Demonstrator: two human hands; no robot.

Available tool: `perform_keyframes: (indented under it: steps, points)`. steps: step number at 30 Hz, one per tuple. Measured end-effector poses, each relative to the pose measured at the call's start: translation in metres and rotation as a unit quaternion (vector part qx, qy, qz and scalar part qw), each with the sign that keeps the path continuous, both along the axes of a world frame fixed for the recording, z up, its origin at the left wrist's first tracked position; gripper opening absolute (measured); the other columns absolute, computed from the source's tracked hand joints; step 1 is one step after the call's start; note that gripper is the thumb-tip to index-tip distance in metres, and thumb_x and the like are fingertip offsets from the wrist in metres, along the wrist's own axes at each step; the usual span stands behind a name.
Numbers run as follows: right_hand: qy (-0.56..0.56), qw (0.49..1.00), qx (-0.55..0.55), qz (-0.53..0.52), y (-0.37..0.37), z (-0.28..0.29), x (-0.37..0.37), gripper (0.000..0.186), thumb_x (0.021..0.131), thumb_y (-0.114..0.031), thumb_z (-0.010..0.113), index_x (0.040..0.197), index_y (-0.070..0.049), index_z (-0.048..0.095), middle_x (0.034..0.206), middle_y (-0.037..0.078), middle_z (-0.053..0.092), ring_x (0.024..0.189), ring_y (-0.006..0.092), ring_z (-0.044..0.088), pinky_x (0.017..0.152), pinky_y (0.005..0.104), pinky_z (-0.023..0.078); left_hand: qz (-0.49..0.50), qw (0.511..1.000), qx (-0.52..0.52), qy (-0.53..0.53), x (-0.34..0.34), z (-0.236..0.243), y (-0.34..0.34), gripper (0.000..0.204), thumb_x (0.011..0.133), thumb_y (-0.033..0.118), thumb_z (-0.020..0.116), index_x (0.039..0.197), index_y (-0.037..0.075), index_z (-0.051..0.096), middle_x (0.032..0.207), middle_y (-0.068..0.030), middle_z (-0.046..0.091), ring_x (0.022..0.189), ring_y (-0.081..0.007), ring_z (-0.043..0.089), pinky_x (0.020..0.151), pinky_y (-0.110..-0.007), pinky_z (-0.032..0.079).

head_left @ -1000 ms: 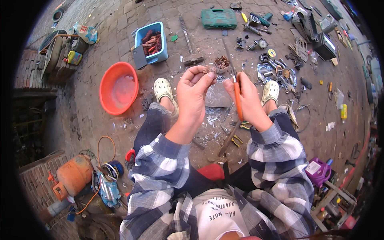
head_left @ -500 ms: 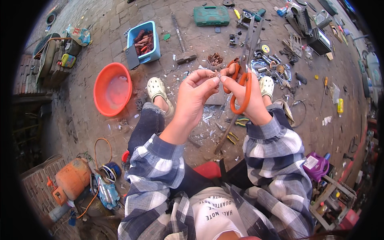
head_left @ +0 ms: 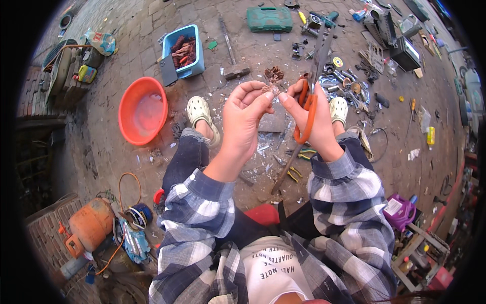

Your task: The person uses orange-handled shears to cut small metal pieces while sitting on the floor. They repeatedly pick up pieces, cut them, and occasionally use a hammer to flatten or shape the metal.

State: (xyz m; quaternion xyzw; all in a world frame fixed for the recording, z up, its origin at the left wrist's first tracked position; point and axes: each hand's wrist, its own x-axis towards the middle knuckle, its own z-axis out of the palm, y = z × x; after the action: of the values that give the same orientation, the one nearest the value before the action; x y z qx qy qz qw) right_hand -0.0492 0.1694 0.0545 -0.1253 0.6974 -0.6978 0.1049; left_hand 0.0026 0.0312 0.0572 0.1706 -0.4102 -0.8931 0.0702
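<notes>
My left hand (head_left: pixel 242 119) pinches a small reddish-brown, crumpled piece (head_left: pixel 271 90) between thumb and fingertips; it looks like fine metal strands, too small to tell for sure. Close to its right is my right hand (head_left: pixel 322 129), closed around large scissors (head_left: pixel 311 114) with orange handles. Their long dark blades point away from me, and my right thumb and fingertips face the left hand's piece, slightly apart from it. On the ground just beyond the hands lies a little heap of similar reddish-brown bits (head_left: pixel 274 74).
An orange-red basin (head_left: pixel 124 119) and a light-blue bin (head_left: pixel 198 65) with reddish-brown scraps stand at left. A hammer (head_left: pixel 237 74) lies beyond my hands. Metal parts (head_left: pixel 349 88) are scattered at right, and yellow-handled pliers (head_left: pixel 293 175) lie between my legs. A green case (head_left: pixel 269 19) is at the back.
My hands have drawn slightly apart, the right one shifting a little to the right with the scissors. The small piece now shows in the left fingertips alone.
</notes>
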Motion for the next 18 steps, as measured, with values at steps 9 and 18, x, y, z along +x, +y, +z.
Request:
perform_keyframes:
  steps: [9,18]
  points:
    - [0.335,0.882,0.331,-0.030,-0.004,0.008,0.009,0.054,0.067,-0.022,0.078,0.101,0.004,0.044,0.093,0.016,0.044,0.083,0.0317,0.044,0.072,0.0390,0.038,0.115,0.992,-0.036,0.043,-0.003,0.004,-0.003,0.022,0.085,-0.003,0.059,0.105,-0.001,0.051,0.094,-0.0092,0.062,0.083,-0.0150,0.062,0.073,-0.029,0.053]
    - [0.271,0.896,0.350,-0.018,-0.005,0.002,0.012,0.053,0.071,-0.026,0.074,0.103,0.004,0.045,0.097,0.020,0.049,0.091,0.0359,0.049,0.077,0.0424,0.042,0.142,0.987,-0.062,0.048,-0.003,0.003,0.000,0.025,0.082,-0.005,0.061,0.104,-0.001,0.050,0.097,-0.0099,0.061,0.088,-0.0144,0.060,0.078,-0.028,0.052]
